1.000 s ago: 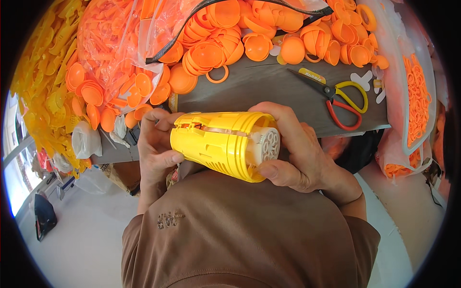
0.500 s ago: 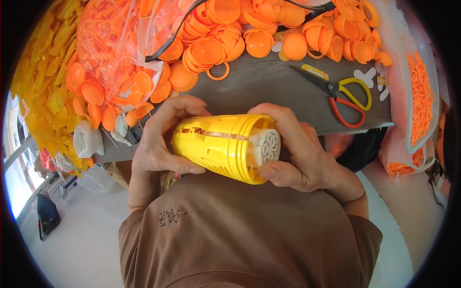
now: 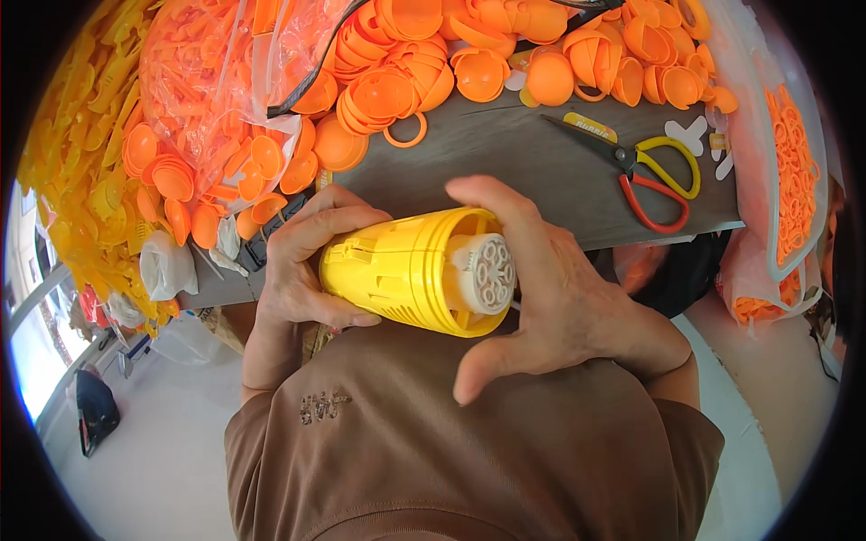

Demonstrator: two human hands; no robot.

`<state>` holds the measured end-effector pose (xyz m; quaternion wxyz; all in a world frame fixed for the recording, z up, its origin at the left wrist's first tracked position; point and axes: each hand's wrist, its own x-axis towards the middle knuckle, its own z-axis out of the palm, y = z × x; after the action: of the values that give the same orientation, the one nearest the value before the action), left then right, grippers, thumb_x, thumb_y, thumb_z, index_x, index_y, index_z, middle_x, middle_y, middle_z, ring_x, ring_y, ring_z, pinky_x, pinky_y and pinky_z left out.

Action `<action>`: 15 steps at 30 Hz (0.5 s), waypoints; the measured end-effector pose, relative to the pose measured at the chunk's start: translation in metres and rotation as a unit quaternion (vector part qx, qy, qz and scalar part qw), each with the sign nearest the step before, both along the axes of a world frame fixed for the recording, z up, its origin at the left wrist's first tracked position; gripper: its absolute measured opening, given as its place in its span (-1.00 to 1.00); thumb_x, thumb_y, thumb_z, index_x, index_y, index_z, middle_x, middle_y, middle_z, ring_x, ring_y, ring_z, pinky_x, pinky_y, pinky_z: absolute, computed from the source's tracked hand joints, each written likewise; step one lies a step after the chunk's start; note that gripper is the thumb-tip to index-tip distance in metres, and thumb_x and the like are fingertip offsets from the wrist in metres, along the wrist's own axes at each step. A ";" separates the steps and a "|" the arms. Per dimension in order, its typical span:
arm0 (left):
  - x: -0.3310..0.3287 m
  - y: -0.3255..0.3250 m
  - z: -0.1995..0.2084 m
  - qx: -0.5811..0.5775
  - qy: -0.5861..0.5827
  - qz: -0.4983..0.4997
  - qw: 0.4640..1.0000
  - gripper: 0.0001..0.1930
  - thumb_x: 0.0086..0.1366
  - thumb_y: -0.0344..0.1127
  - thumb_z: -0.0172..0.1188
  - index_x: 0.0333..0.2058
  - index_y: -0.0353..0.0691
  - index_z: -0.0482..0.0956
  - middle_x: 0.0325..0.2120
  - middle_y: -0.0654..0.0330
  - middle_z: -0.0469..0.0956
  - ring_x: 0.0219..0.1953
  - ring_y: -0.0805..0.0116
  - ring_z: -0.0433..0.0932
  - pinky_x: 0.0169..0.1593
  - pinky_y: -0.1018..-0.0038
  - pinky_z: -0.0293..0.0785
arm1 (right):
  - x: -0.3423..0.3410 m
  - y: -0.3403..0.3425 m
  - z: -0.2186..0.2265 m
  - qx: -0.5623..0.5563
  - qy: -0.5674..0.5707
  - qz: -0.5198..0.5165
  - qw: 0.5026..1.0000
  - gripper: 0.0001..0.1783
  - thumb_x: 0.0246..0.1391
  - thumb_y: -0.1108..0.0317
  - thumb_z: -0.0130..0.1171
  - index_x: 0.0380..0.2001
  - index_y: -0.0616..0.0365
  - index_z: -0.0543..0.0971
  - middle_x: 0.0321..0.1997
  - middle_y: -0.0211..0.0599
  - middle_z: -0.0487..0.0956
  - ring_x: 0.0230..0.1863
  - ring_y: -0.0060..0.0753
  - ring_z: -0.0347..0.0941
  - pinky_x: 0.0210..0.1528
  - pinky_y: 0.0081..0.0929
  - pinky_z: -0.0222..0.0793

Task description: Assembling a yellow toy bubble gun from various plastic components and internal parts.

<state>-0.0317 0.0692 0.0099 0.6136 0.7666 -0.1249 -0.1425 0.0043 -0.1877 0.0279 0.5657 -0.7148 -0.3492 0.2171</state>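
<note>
So, left hand [image 3: 296, 263] clasped round yellow casing [image 3: 383, 275], right hand [image 3: 566, 302] (grip unclosed, splayed wide) just beside it.

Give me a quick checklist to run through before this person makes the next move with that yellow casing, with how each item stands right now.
1. Left hand gripping the yellow casing: ok, thumb and fingers wrap its left end.
2. Right hand gripping the casing too: not ok, thumb and fingers are spread wide by the open end.
3. White round insert in the casing's opening: ok, its holed face shows there.
4. Insert fully seated: cannot tell, its inner end is hidden.
5. Scissors away from both hands: ok, they lie on the dark table.
</note>
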 end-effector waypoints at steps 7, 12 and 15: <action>-0.001 -0.003 0.018 0.034 -0.040 0.027 0.998 -0.28 -0.44 -0.17 0.50 -0.21 -0.44 0.54 -0.31 0.06 0.49 -0.26 0.28 0.47 -0.19 0.47 0.37 | -0.002 0.014 0.000 0.079 -0.068 -0.087 0.991 -0.04 -0.44 0.20 0.52 0.03 0.34 0.22 -0.12 -0.04 0.36 -0.20 -0.22 0.40 -0.17 -0.41 0.32; 0.002 -0.009 0.042 0.116 -0.157 0.007 0.981 -0.32 -0.39 -0.27 0.50 -0.18 -0.39 0.50 -0.30 0.05 0.48 -0.30 0.25 0.48 -0.24 0.45 0.39 | 0.007 0.009 0.009 0.118 -0.131 -0.057 0.983 -0.08 -0.45 0.30 0.48 0.03 0.32 0.23 -0.16 -0.05 0.38 -0.23 -0.23 0.39 -0.20 -0.42 0.32; 0.004 -0.015 0.056 0.175 -0.222 -0.008 0.959 -0.29 -0.38 -0.10 0.47 -0.22 -0.41 0.48 -0.36 0.02 0.48 -0.33 0.22 0.47 -0.23 0.43 0.35 | 0.005 0.007 0.011 0.153 -0.168 -0.044 0.973 -0.08 -0.45 0.30 0.49 0.03 0.30 0.22 -0.15 -0.01 0.40 -0.21 -0.19 0.39 -0.19 -0.37 0.33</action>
<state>-0.0277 0.0540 0.0662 0.4254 0.8733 -0.2375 0.0070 0.0094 -0.1807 0.0389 0.6105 -0.6604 -0.4370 0.0126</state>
